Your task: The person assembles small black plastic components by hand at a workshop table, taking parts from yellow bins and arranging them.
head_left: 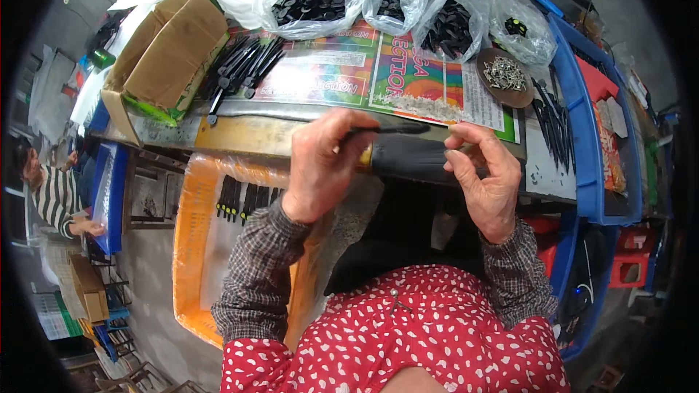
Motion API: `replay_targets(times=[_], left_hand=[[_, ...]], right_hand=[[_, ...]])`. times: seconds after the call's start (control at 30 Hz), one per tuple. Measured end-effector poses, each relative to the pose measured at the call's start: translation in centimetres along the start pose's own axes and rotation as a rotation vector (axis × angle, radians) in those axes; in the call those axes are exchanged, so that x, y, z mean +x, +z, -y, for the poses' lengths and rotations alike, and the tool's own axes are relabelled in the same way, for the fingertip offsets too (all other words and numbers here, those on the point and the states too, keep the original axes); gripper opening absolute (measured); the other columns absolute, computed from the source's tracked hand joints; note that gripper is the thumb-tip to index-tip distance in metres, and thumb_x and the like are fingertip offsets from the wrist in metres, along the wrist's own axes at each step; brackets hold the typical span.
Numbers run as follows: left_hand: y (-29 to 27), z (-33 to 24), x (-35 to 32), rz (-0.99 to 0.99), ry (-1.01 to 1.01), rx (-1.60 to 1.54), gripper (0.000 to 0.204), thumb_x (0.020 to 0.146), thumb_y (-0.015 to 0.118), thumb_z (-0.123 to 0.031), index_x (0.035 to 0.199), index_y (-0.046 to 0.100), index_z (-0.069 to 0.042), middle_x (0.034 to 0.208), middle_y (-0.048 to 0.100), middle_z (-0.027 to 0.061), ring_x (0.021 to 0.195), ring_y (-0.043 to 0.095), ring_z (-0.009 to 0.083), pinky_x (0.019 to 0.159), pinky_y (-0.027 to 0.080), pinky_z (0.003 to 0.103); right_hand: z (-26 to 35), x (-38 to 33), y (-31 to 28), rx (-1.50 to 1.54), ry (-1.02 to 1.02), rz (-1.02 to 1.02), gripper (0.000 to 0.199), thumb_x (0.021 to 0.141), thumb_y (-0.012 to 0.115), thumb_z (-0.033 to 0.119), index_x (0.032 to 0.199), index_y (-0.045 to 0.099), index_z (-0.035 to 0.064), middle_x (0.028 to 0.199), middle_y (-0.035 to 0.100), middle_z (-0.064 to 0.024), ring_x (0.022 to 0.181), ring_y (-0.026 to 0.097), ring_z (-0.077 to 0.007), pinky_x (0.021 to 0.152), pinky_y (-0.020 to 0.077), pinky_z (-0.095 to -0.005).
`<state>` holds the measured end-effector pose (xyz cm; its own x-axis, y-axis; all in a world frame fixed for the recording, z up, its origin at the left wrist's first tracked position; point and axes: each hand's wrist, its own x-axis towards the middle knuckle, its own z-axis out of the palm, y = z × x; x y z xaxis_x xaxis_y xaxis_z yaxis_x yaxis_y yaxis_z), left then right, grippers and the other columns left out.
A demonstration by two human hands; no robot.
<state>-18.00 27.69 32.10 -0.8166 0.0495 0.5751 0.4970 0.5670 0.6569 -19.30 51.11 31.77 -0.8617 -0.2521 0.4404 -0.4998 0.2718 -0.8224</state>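
My left hand (325, 167) is closed round a thin black plastic stick (405, 129), held level above the table's front edge with its free end toward the right. Close to that end, my right hand (489, 183) pinches thumb and forefinger together; whatever is between them is too small to make out. Beneath the hands a dark sheet (408, 159) covers part of the table edge. Just beyond lies a colourful printed board (320, 73) with a heap of small pale bits (421, 106) on it.
Clear bags of black parts (313, 1) line the back. A brown dish (518, 99) of small metal pieces sits at right, near black sticks (552, 127) and a blue tray (598, 175). At left are a cardboard box (164, 51) and an orange crate (191, 247). Another person (58, 193) sits far left.
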Motion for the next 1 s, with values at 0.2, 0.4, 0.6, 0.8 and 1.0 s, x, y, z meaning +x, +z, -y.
replay_targets(times=[0.2,0.4,0.6,0.8,1.0], left_hand=[[-0.2,3.6,3.5,0.065,-0.033,0.125,0.012,0.082,0.068,0.002,0.093,0.065,-0.001,0.083,0.067,0.0099,0.074,0.064,0.0196,0.069,0.05,0.029],[0.9,5.2,5.4,0.145,-0.052,0.105,0.01,0.081,0.068,0.001,0.09,0.065,0.0,0.08,0.065,0.0105,0.073,0.064,0.0213,0.068,0.049,0.03],[0.9,5.8,5.7,0.221,0.0,0.215,0.012,0.078,0.069,0.0,0.089,0.065,-0.002,0.083,0.065,0.0117,0.078,0.065,0.025,0.069,0.05,0.033],[0.9,5.1,5.5,0.266,0.11,0.341,0.013,0.077,0.069,0.0,0.089,0.066,-0.004,0.084,0.064,0.0107,0.083,0.063,0.0294,0.075,0.049,0.038],[0.6,5.4,6.0,0.254,0.293,0.483,0.018,0.075,0.066,0.001,0.091,0.066,-0.007,0.092,0.061,0.009,0.091,0.057,0.0315,0.078,0.048,0.04]], right_hand=[[-0.5,0.4,-0.6,-0.004,0.035,0.008,0.021,0.088,0.068,0.003,0.108,0.064,-0.0024,0.093,0.062,-0.0078,0.072,0.06,-0.0096,0.063,0.05,-0.0224],[-1.2,0.5,-0.8,0.017,0.052,0.012,0.017,0.088,0.067,0.001,0.104,0.065,-0.0028,0.093,0.064,-0.0085,0.073,0.061,-0.011,0.063,0.0507,-0.0235],[-1.4,1.1,-1.3,-0.006,0.054,0.052,0.013,0.088,0.068,0.002,0.1,0.065,-0.0033,0.091,0.065,-0.0094,0.073,0.063,-0.0125,0.063,0.0512,-0.0239],[-1.8,1.1,-1.5,-0.04,0.044,0.046,0.01,0.088,0.068,0.002,0.097,0.066,-0.0027,0.088,0.065,-0.0089,0.072,0.062,-0.0121,0.061,0.0492,-0.0239],[-2.1,1.0,-1.5,-0.023,0.038,0.037,0.009,0.087,0.068,0.001,0.096,0.066,-0.0025,0.087,0.065,-0.0085,0.069,0.06,-0.0116,0.06,0.0477,-0.024]])
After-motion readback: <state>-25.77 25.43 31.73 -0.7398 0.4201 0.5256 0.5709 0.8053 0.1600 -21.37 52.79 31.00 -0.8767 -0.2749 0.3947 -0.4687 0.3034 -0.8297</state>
